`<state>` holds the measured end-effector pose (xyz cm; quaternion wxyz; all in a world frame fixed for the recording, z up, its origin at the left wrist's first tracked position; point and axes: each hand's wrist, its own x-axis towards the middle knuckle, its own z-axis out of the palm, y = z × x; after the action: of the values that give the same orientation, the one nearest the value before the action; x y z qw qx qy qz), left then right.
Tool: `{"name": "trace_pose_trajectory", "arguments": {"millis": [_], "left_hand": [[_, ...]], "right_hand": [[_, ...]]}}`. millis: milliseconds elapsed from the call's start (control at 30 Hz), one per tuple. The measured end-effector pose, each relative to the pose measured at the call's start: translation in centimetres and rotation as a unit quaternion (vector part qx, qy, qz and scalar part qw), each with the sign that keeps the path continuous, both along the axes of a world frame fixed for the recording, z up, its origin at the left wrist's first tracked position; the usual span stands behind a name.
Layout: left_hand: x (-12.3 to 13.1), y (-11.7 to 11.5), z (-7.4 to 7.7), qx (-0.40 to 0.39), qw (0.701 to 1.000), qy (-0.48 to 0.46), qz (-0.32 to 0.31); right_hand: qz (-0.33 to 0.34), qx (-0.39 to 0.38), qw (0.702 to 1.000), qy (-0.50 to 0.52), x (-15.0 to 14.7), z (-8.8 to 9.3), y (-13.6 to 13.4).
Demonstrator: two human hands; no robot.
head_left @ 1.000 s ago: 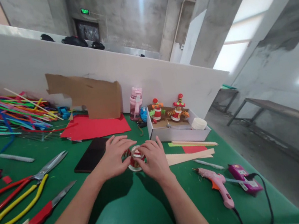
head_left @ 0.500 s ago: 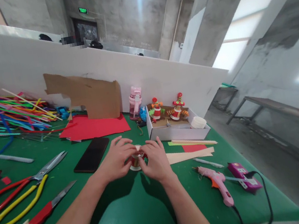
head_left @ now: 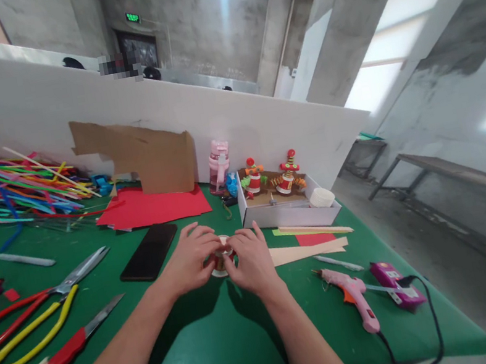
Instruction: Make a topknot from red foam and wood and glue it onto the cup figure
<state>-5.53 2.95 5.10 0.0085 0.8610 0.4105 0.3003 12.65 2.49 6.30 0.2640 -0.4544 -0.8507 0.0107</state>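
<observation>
Between my hands, on the green table, stands a small red paper cup [head_left: 218,268] with white rims. My left hand [head_left: 192,257] closes on its left side, thumb low and fingertips at the top. From the right, my right hand [head_left: 253,260] grips it the same way, its thumb in front. Fingertips of both hands meet over the cup's top and hide part of it, so anything small pinched there cannot be made out. A black phone [head_left: 149,252] lies left of my left hand. Flat wooden strips [head_left: 309,250] lie just right of my right hand.
A white box [head_left: 291,217] with two red cup figures stands behind. A pink glue gun [head_left: 355,297] with a cable lies right. Scissors [head_left: 78,272], a red-handled knife [head_left: 63,363], red paper [head_left: 156,207], a pink bottle [head_left: 219,164] and pipe cleaners [head_left: 13,185] surround the left and back.
Hardly anything differs. Both hands stay around the paper cup with only a slight shift of the fingers, and the view moves a little.
</observation>
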Motion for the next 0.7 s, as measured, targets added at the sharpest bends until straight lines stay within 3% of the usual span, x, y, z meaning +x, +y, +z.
{"name": "trace_pose_trajectory", "arguments": {"millis": [700], "left_hand": [[-0.14, 0.02, -0.18, 0.011, 1.0, -0.002, -0.003]], "right_hand": [[-0.004, -0.009, 1.0, 0.018, 0.0, -0.12, 0.1]]}}
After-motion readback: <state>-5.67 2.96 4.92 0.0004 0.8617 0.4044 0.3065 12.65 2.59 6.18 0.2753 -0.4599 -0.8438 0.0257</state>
